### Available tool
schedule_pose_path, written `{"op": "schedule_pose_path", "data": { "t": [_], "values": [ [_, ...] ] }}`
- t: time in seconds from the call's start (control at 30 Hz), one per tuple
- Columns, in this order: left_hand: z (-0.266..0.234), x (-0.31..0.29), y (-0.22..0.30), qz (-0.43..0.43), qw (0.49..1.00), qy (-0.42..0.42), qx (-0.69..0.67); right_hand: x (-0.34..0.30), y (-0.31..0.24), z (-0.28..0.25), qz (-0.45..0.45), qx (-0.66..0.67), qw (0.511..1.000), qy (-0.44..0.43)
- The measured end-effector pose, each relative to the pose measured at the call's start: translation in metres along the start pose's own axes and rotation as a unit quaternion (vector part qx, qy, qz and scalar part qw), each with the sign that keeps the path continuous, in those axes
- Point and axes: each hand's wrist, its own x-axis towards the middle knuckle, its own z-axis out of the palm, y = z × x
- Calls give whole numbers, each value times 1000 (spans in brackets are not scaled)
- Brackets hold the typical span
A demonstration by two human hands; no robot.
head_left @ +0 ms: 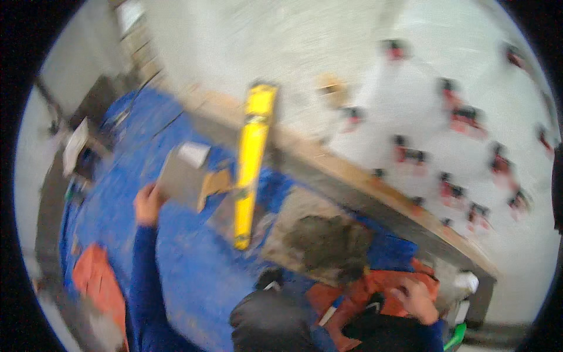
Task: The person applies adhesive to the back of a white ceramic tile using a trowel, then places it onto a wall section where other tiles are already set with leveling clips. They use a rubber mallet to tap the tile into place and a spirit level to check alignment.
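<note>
My left hand is closed on the edge of a flat grey-brown panel that looks like a tile. A white piece lies on the panel's top, and a tan cardboard-like piece is at its right side. My right hand has its fingers apart over an orange sheet or bag, and I see nothing in it. Between the hands a yellow spirit level leans on the step edge. Right of it is a board carrying a heap of grey mortar.
A blue tarp covers the floor around my knees. Beyond the step's wooden edge, red-and-black clips stand on a pale tiled surface. Another orange sheet lies at left. A white-and-blue tool handle lies by my right knee.
</note>
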Motion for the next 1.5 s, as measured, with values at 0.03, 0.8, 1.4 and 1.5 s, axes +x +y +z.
{"op": "schedule_pose_path", "data": {
  "t": [0.03,0.8,1.4,1.5],
  "values": [
    [-1,-34,20,6,998,-27,-64,-1,-9,-4,-27,26,999,30],
    [225,-404,372,70,715,-601,-350,-115,2,-144,-31,322,699,638],
    [287,-352,220,272,893,-351,68,-36,131,-277,-188,563,518,616],
    [288,-357,226,281,890,-351,79,-35,129,-277,-167,568,522,614]
  ]
}}
